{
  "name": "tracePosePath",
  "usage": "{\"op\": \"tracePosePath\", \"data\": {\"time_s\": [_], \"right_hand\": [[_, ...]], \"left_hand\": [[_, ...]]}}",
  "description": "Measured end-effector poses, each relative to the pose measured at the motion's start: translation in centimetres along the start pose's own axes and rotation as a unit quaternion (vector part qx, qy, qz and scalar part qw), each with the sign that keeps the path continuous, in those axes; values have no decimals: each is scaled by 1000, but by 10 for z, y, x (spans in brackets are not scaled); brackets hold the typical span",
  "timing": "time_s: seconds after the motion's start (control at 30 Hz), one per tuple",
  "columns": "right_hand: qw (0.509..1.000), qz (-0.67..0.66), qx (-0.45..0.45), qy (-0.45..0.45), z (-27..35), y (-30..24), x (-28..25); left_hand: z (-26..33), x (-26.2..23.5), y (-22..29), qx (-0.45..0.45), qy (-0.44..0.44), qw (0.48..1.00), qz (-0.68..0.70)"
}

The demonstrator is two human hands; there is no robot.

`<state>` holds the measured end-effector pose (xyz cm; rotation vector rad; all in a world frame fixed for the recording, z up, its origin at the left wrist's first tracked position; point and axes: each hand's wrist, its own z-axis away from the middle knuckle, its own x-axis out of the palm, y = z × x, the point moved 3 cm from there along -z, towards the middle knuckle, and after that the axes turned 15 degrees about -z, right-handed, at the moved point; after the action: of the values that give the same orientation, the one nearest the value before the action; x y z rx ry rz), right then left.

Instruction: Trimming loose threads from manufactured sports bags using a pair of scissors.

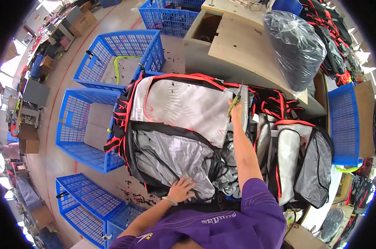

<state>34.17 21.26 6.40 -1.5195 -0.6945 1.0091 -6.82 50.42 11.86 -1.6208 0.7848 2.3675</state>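
Note:
A large unfinished bag piece [183, 99] lies spread out in front of me, with a light grey panel, black edges and red trim. Its near half is crinkled silver lining [175, 149]. My left hand [181, 190] rests flat on that lining near its front edge, fingers spread. Stretched out to the far right corner of the grey panel, my right hand [236, 110] is closed around scissors [234, 102] with yellow-green handles, their blades pointing away from me. A small white label [139, 114] is on the panel's left side.
Blue plastic crates [88, 124] stand on the floor to the left, one holding a yellow-green strip. More bag pieces [296, 159] lie stacked at my right. Beyond stands a wooden table [242, 45] bearing a dark plastic-wrapped bundle [295, 50]. Scraps litter the floor.

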Motion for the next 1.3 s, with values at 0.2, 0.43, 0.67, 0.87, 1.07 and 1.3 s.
{"op": "tracePosePath", "data": {"time_s": [0.2,0.43,0.67,0.87,1.07,1.3], "right_hand": [[996,-4,84,-27,19,-2,47],[956,-203,-12,-211,141,-193,32],[942,-276,59,-184,250,-337,-67],[917,-310,112,-226,274,-372,-111],[905,-303,131,-270,277,-377,-142],[898,-380,11,-223,230,-383,-202]], "left_hand": [[-5,7,-22,22,-105,994,3],[-89,-130,-166,-220,282,891,281],[-127,-444,-179,173,235,953,-81],[-173,-485,-165,119,-43,950,-285],[-161,-319,-146,205,-105,970,80],[-84,-451,-38,45,242,967,59]]}}
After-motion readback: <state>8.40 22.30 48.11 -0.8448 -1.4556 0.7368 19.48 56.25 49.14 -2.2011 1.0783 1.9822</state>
